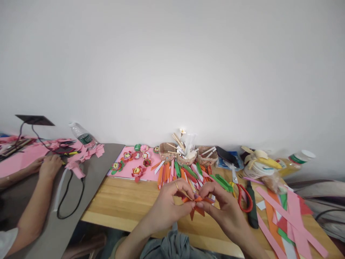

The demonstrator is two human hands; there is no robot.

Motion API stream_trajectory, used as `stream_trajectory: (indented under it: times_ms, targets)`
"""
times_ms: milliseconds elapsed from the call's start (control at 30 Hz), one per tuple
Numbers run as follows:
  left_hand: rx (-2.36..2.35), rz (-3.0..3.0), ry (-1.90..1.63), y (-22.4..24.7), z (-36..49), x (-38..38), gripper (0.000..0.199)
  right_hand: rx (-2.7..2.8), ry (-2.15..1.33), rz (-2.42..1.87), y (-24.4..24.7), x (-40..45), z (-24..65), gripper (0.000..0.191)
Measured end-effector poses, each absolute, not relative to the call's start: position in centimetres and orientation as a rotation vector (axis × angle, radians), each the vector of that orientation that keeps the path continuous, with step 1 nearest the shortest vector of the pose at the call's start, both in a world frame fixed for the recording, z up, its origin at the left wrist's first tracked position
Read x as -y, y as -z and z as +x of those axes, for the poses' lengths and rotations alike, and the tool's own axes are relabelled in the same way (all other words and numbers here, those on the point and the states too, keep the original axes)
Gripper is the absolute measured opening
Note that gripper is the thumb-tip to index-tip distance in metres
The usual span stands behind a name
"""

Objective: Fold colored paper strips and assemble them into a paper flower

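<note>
Over the near edge of the wooden tabletop (126, 201), we pinch a folded orange paper strip (198, 203) between both hands. Our left hand (168, 203) has its fingers (185, 208) closed on the strip's left end; our right hand (223, 205) grips the right end, fingers curled. Beyond lie coloured paper strips (185, 172), with red-handled scissors (241, 192) to the right.
</note>
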State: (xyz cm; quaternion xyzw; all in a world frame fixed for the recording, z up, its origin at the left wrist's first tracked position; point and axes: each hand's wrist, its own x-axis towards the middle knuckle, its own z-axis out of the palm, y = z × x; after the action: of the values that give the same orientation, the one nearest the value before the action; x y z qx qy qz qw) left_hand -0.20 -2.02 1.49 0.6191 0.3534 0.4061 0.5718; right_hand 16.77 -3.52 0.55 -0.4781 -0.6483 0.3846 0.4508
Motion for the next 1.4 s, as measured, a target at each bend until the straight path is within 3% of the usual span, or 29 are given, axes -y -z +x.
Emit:
stream_trajectory:
  times_ms: [300,867,1033,1233,1400]
  targets:
    - [-0.868,1.200,-0.723,-1.4,-0.5,1.1,0.010,1.650,-1.257,-1.180,-0.9,3.6,16.9,0.015]
    - [-0.950,1.255,-0.747,0.7,-0.3,1.8,0.005,1.705,-1.220,-1.330,0.3,3.6,16.9,0.013]
    - [-1.006,1.366,-0.747,1.5,-0.4,1.9,0.004,1.826,-0.987,-1.308,0.4,3.9,16.8,0.009]
    - [-1.034,2.136,-1.096,3.0,0.3,2.2,0.015,1.943,-0.341,-1.190,1.7,4.0,16.1,0.013]
    - [-1.180,1.756,-0.965,2.9,0.4,2.0,0.011,1.862,-0.290,-1.175,1.9,4.1,15.9,0.012]
